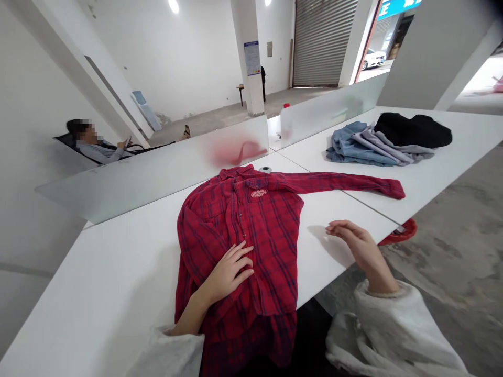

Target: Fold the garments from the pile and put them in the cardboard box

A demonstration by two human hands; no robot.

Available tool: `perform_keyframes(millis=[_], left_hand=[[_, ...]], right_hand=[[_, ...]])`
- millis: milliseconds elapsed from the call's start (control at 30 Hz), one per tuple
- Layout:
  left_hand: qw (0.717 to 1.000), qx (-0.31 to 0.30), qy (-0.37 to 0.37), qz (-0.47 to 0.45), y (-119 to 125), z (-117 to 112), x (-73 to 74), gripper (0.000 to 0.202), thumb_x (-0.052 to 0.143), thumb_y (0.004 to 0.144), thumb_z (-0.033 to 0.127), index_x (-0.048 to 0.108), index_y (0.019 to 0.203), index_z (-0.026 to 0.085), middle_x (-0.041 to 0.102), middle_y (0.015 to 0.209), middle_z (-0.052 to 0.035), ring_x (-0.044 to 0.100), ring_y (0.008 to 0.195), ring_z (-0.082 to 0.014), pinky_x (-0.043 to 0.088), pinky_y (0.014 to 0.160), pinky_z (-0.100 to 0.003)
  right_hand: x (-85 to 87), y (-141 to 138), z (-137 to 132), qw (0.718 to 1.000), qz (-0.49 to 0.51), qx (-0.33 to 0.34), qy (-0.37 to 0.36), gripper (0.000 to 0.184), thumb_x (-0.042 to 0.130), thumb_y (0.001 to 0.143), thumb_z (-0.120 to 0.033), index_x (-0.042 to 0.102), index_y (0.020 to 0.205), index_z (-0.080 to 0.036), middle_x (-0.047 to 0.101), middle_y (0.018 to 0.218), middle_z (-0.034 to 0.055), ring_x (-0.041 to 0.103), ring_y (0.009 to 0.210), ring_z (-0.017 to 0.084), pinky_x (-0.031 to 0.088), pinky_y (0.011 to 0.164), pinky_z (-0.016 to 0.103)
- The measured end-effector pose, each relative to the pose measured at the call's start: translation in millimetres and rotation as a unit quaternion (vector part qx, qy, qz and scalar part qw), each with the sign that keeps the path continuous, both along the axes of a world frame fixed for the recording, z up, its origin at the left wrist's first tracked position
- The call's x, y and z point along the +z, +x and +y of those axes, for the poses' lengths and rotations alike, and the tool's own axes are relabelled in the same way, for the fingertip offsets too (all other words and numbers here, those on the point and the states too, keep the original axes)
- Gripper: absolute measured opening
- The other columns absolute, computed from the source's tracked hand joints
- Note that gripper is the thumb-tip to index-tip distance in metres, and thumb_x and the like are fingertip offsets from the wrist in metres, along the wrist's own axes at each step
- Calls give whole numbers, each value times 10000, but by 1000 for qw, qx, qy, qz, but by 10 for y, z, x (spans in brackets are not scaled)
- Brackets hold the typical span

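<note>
A red plaid shirt (251, 225) lies face up on the white table (98, 283), its right sleeve (346, 184) stretched out to the right and its hem hanging over the near edge. My left hand (230, 272) rests flat on the shirt's lower front, fingers spread, holding nothing. My right hand (356, 243) hovers just above the bare table to the right of the shirt, fingers together and slightly curled, empty.
A pile of blue, grey and black clothes (387, 139) lies on the adjoining table at the right. A frosted divider (157, 167) runs along the table's far edge. A person (98, 144) reclines in a chair beyond it. A red object (401, 233) sits on the floor under the table.
</note>
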State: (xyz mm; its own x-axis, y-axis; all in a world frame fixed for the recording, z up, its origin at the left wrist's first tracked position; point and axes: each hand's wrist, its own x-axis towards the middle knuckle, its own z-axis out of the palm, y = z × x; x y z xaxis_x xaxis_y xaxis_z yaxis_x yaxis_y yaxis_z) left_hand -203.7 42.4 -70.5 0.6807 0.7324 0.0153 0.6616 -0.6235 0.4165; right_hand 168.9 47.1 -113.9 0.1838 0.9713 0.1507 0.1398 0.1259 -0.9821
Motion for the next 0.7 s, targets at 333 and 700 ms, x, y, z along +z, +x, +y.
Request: perform_keyframes(millis=[333, 700], left_hand=[[925, 169, -177, -291, -63, 50, 22, 418, 309, 948, 472, 584, 1109, 202, 552, 1322, -64, 465, 1259, -204, 242, 1137, -424], [802, 269, -269, -460, -226, 166, -28, 505, 504, 793, 631, 642, 1004, 193, 651, 1190, -53, 527, 1200, -284, 392, 1051, -459]], right_hand=[[-125, -318, 1028, 852, -503, 115, 83, 376, 374, 856, -207, 606, 1118, -72, 565, 1197, 228, 421, 1231, 369, 267, 1052, 590], [147, -648, 1080, 954, 132, 261, -61, 370, 537, 813, -345, 543, 1156, -205, 656, 1052, 81, 616, 1005, 214, 472, 923, 418]])
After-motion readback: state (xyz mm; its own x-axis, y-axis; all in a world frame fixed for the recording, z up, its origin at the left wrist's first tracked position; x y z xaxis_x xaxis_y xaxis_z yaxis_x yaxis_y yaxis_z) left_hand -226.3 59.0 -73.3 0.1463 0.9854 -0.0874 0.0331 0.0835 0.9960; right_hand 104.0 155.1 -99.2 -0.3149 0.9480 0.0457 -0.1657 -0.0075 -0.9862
